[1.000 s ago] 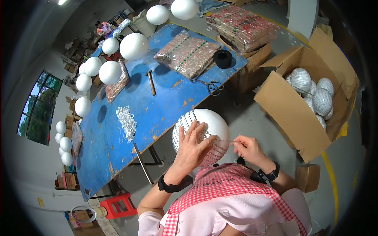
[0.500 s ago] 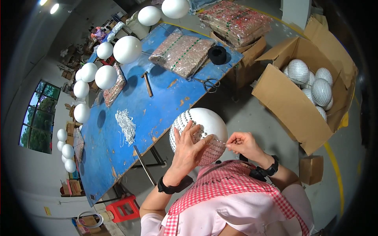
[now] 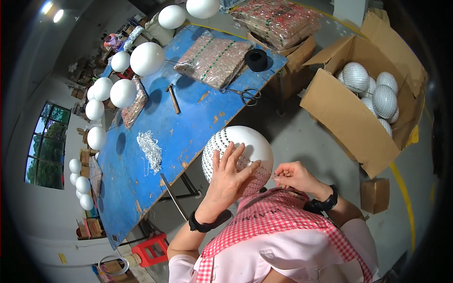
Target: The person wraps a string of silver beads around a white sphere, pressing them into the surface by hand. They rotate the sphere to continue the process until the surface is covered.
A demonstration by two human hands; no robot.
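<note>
In front of my apron sits a large white ball (image 3: 257, 141), its left and lower sides wound with rows of shiny silvery beads. My left hand (image 3: 228, 177) lies against the beaded side with its fingers spread, pressing on the ball. At the ball's right edge, my right hand (image 3: 297, 178) pinches a thin bead string (image 3: 272, 175) between thumb and fingertips. The string runs from the ball's lower rows to that pinch. The ball's underside is hidden by my left hand and the apron.
On the blue table (image 3: 188, 137) lie a heap of silvery bead strings (image 3: 149, 148), a hammer (image 3: 173, 99), scissors (image 3: 249, 96), a black roll (image 3: 256, 60) and a wrapped bundle (image 3: 212, 61). Plain white balls (image 3: 147, 59) line its far side. A carton (image 3: 349, 122) at right holds beaded balls.
My right hand has shifted slightly right and down, still pinching the bead string. My left hand stays spread on the ball, which has turned little. The whole view has shifted slightly.
</note>
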